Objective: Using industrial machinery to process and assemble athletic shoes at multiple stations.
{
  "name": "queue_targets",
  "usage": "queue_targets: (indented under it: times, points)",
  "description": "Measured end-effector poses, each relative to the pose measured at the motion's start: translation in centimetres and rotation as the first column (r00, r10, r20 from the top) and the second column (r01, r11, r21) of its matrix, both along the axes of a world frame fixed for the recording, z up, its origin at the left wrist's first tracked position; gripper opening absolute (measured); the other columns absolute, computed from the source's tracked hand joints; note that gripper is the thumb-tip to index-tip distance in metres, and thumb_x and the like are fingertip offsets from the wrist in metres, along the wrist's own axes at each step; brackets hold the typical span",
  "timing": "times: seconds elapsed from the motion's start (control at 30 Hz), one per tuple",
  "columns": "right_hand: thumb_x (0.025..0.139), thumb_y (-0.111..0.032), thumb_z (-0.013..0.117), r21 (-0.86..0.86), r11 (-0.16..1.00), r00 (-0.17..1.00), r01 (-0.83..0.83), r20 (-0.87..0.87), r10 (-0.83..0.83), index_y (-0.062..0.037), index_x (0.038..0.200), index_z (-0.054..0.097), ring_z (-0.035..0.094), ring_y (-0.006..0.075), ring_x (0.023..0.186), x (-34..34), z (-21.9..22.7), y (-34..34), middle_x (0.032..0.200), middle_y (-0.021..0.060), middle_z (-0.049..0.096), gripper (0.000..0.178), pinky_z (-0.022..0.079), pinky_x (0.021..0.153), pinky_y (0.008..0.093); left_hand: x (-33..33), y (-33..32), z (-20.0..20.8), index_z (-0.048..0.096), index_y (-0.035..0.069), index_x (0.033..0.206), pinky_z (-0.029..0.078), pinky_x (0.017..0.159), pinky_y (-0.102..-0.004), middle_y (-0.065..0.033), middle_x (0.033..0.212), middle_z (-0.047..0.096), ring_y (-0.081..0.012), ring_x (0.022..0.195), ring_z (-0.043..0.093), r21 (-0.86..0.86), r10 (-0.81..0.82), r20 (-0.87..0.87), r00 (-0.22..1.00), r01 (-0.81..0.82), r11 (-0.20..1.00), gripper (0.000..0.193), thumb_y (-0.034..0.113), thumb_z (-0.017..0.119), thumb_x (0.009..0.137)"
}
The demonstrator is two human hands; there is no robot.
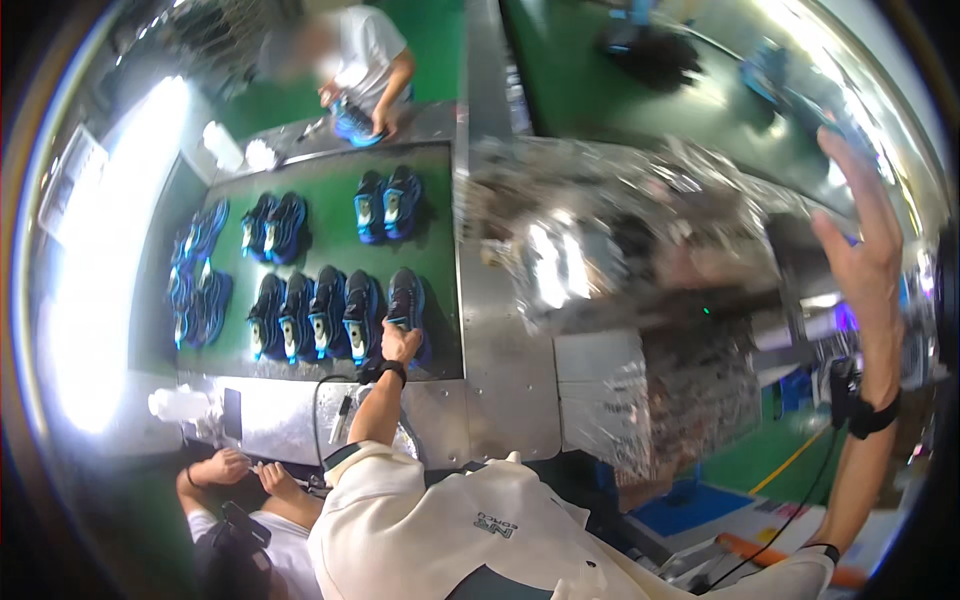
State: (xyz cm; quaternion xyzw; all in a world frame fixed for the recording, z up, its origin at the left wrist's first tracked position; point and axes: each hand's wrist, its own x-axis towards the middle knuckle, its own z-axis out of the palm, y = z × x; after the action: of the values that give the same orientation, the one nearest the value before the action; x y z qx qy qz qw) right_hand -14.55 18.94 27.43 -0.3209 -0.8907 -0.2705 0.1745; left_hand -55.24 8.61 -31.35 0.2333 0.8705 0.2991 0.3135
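The fingers of the left hand (402, 344) close on the heel end of a dark, textured shoe (404, 298) with a blue sole, covering its heel, while the right hand (868, 268), far to their right, has fingers spread wide near the blurred fisheye rim. Just left of the left fingers, four similar shoes (327, 308) line the smooth green table (330, 222); to their right, crinkled, glossy clear plastic (620, 240) obscures its contents.

A dark-trimmed cream shirt (425, 535) is worn with cabled black wristbands (872, 416).
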Motion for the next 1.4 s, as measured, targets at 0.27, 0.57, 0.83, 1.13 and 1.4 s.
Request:
queue_targets:
  times: [0.27,0.57,0.83,1.13,1.4]
  points:
    - [0.063,0.011,0.066,-0.125,0.972,0.944,-0.199,0.243,0.224,-0.0079,0.132,0.052,0.044,0.0297,0.133,-14.3,-1.8,18.8,0.139,0.0095,0.051,0.073,0.037,0.111,0.0384,-0.1,0.1,-0.4,0.042,0.013,0.131,0.049,0.086,-0.0484,-0.0188,0.11,0.065,-0.0423,0.098,0.063,0.013,0.061,-0.117,0.991,-0.06,0.998,0.068,0.023,0.074,0.072]
    - [0.057,-0.016,0.079,0.177,0.825,0.818,-0.537,0.348,0.458,-0.0079,0.08,0.057,0.059,0.0248,0.084,-19.3,-6.9,27.1,0.081,0.0076,0.056,0.033,0.051,0.066,0.0381,-4.7,-5.7,-15.4,0.052,0.003,0.128,0.052,0.085,-0.0415,-0.0127,0.106,0.069,-0.0325,0.096,0.065,0.296,0.074,-0.548,0.833,0.11,0.949,0.064,0.037,0.076,0.079]
    - [0.064,-0.037,0.081,0.304,0.945,0.958,-0.12,-0.214,0.191,-0.0024,0.087,0.064,0.066,0.0276,0.08,-6.2,0.6,25.4,0.08,0.0148,0.066,0.045,0.055,0.066,0.0375,-1.4,4.5,-14.5,0.055,-0.003,0.122,0.047,0.087,-0.0424,-0.0181,0.113,0.062,-0.0345,0.098,0.06,-0.092,-0.461,-0.649,0.605,0.54,0.837,0.069,0.052,0.068,0.083]
    - [0.075,-0.018,0.074,0.059,0.996,0.407,-0.061,-0.91,0.079,0.0011,0.087,0.072,0.063,0.0107,0.068,9.5,5.0,3.3,0.076,0.0063,0.07,0.023,0.051,0.064,0.0272,21.6,4.6,23.5,0.047,0.005,0.137,0.041,0.099,-0.0597,-0.0237,0.126,0.058,-0.0405,0.11,0.061,0.732,-0.791,0.602,-0.109,0.471,0.492,0.072,0.052,0.064,0.086]
    - [0.076,-0.027,0.075,-0.593,0.79,-0.085,0.156,-0.805,-0.587,0.0008,0.091,0.073,0.063,0.0118,0.075,21.9,-6.4,-17.7,0.08,0.0075,0.071,0.032,0.049,0.067,0.0253,42.5,2.1,30.4,0.026,0.005,0.149,0.044,0.099,-0.0576,-0.0252,0.142,0.041,-0.0413,0.121,0.051,0.772,-0.447,0.596,-0.668,0.322,0.548,0.105,0.082,0.04,0.078]
